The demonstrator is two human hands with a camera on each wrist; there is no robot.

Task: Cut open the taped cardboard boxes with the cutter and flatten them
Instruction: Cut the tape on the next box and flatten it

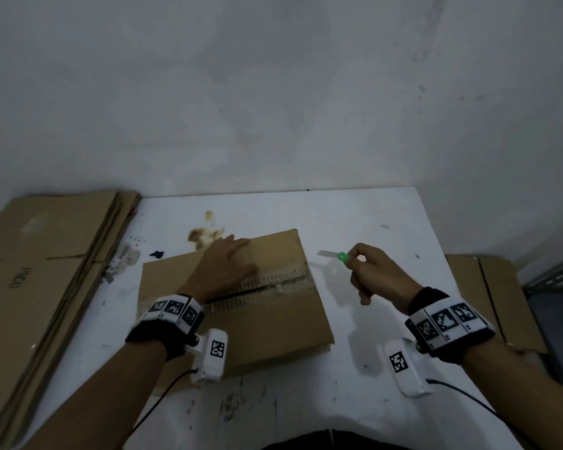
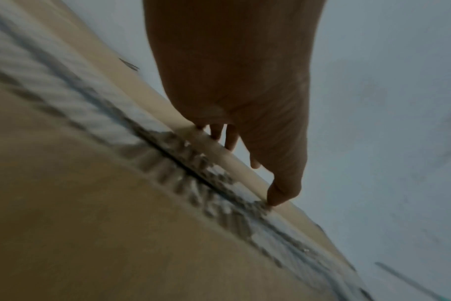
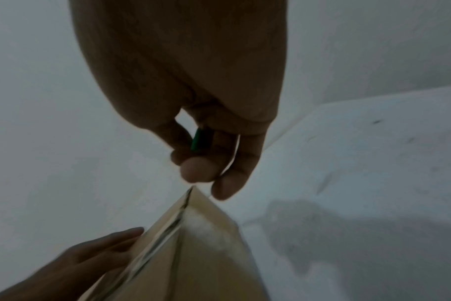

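Both forearms w/ marker wristbands reach over a white surface [image 1: 371, 216]. Left hand [image 1: 223, 271] lies flat, fingers straight, pressing the far half of a brown cardboard box [image 1: 273, 319] at the surface's centre. Box's top seam, w/ torn tape bits, runs across under the wrist. Right hand [image 1: 376, 276] hovers off the box's right edge, apart from it, thumb & fingers pinching a green cutter [image 1: 341, 256], blade out, pointing left. Flattened cardboard stack [image 1: 40, 254] lies past the surface's left edge; more flat cardboard [image 1: 497, 297] past the right edge.
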